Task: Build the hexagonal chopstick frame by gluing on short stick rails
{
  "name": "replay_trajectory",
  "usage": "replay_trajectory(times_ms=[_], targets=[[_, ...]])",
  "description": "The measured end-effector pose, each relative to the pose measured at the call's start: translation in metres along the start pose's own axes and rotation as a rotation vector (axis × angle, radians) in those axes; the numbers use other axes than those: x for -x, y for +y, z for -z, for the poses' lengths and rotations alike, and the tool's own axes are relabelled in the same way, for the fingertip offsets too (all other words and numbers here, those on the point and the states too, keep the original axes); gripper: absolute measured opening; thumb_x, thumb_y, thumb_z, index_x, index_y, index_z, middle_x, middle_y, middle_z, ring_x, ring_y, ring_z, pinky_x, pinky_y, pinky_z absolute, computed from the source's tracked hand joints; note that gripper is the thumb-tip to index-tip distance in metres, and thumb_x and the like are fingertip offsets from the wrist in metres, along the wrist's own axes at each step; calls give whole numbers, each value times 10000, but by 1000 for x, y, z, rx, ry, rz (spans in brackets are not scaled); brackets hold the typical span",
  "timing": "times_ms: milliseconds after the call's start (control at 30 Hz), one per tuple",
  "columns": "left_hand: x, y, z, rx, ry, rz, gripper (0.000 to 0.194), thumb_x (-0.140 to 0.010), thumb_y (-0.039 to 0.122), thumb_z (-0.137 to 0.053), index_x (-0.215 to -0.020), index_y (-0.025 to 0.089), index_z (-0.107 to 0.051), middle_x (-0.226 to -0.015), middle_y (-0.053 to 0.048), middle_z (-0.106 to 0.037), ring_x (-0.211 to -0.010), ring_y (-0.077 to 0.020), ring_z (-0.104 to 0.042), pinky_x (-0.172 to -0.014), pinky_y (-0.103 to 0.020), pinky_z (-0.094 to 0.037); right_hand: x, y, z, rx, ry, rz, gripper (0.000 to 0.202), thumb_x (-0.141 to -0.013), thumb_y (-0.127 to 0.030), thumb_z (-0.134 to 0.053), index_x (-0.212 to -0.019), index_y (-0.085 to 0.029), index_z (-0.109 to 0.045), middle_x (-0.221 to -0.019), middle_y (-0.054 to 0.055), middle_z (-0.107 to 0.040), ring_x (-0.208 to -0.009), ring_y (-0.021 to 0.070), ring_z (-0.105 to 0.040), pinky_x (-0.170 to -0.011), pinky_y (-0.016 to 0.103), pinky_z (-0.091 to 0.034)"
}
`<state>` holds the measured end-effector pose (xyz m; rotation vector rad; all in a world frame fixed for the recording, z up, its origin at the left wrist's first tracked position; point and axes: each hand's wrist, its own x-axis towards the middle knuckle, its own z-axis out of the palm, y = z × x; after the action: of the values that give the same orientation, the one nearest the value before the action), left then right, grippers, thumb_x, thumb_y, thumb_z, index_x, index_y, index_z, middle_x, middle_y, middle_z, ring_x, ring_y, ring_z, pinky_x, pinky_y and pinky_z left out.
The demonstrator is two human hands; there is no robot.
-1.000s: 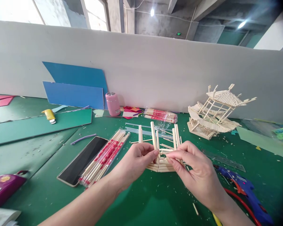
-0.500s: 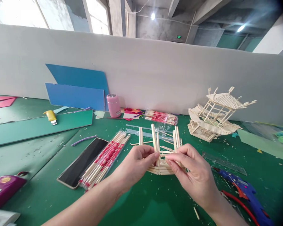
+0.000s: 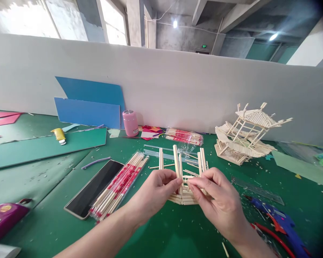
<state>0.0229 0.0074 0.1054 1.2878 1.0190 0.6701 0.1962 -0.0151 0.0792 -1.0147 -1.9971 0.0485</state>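
A small frame of pale wooden sticks stands on the green table, with a layered base and several upright posts. My left hand is closed, thumb and fingers around an upright wooden post at the frame's near left. On the other side, my right hand pinches a short wooden stick between thumb and fingertips. The short stick lies level between the posts, its right end hidden by my fingers. Both hands cover parts of the frame.
Left of the frame lie a bag of wooden sticks and a phone. At right are a blue glue gun and red-handled pliers. A stick pagoda and a pink flask stand farther back.
The whole view has shifted slightly, so things sit a little lower. Both hands keep nearly the same hold on the frame, and the short stick stays between the posts.
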Motion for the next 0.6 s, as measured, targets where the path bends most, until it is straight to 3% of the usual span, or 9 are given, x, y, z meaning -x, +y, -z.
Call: replay_trajectory(times_ms=[300,467,600], targets=[[1,0,-1,13,17,2,242,-799,355,-533,-685,143,-559,-628,36,-484,-599,-106,-416,-572,-234,-308,1,-1,-3,62,94,-75,234,-797,-132,-594,-1023,-149,-538,-792,18,-483,-668,110,-479,-585,260,-435],[1,-1,-1,30,5,5,241,-796,356,-541,-697,137,-563,-636,30,-501,-602,-107,-428,-576,-235,-316,5,-2,-4,45,96,-92,213,-806,-142,-583,-1006,-150,-513,-776,10,-477,-661,109,-478,-580,256,-434],[0,-2,-1,39,4,10,245,-806,351,-527,-707,129,-559,-637,29,-498,-599,-103,-422,-570,-233,-313,8,-2,-2,48,57,-87,308,-793,-157,-595,-1082,-158,-487,-818,20,-481,-725,127,-487,-621,268,-452]])
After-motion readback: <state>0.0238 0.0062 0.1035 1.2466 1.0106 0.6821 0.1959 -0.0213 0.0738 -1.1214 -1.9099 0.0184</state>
